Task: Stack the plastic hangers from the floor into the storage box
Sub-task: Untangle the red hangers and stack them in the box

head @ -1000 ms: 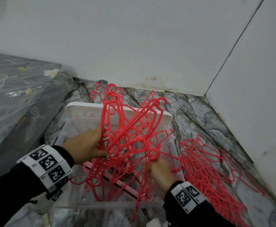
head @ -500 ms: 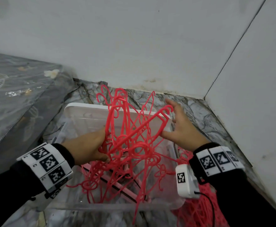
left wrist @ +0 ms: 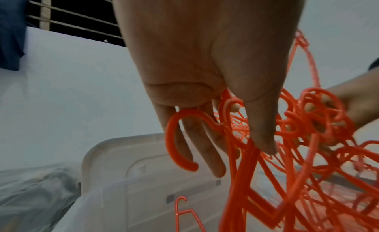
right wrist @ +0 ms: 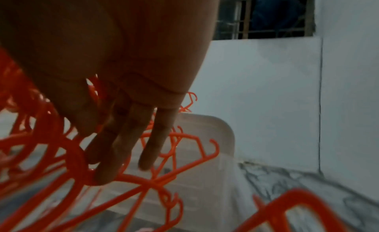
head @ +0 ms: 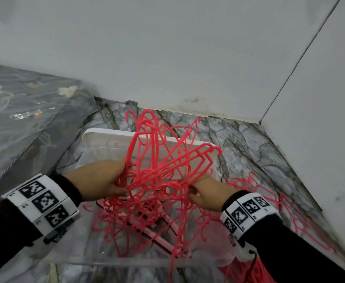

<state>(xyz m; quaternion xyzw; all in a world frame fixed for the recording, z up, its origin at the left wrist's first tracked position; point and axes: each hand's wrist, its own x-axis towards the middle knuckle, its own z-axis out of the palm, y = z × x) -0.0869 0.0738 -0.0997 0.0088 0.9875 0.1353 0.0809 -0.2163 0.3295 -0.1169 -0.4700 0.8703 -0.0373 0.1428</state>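
Layout: box ahead, hangers over and beside it.
My left hand [head: 102, 178] and right hand [head: 208, 193] flank the hanger bundle [head: 163, 174] above the storage box [head: 106, 137]; loose hangers [head: 273, 203] lie right of it.

Your hangers [head: 163, 176] are thin moulded plastic, coral red, smooth with a slight sheen. The box [head: 110, 139] is clear, glossy plastic, its rim milky and frosted; you see the floor through its walls. That floor [head: 249, 144] looks like polished grey marble with dark veins. The walls [head: 167, 48] are matt white, stained near the base. The cover [head: 20, 111] to your left is a shiny grey cloth with a floral print. Your wristbands [head: 43, 199] look like matt white fabric.
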